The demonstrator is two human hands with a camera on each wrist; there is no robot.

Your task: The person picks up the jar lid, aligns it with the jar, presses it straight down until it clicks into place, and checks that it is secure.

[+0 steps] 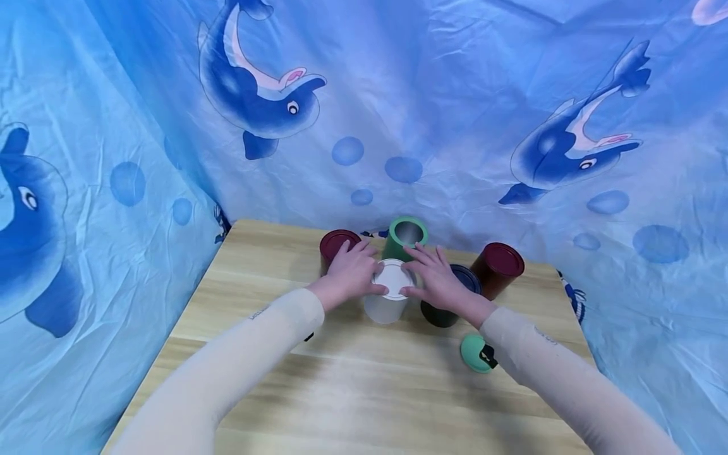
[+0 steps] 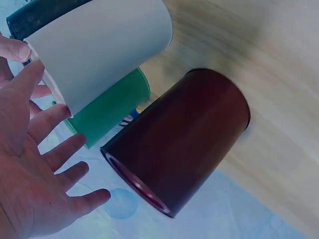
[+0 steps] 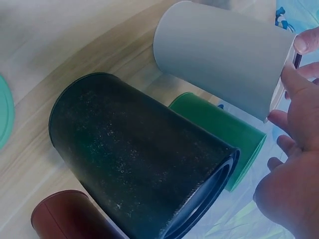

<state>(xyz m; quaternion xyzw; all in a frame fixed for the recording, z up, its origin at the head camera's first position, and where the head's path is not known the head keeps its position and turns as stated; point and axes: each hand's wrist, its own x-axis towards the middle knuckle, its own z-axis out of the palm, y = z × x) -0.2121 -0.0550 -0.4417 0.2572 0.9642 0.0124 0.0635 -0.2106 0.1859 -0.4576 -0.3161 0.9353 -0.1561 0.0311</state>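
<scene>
A white canister stands upright on the wooden table, topped by a white lid. My left hand pinches the lid's left edge with thumb and index finger. From the opposite side, my right hand does the same at the right edge. In the left wrist view the other left fingers spread beyond the rim, near a dark red canister. Just behind the white canister is a green canister, its top uncovered. Beside my right hand stands a black canister.
Another dark red canister stands at the back right, with its lid on. A round green lid lies on the table beside my right forearm. A blue dolphin-print curtain hangs behind the table and along its sides.
</scene>
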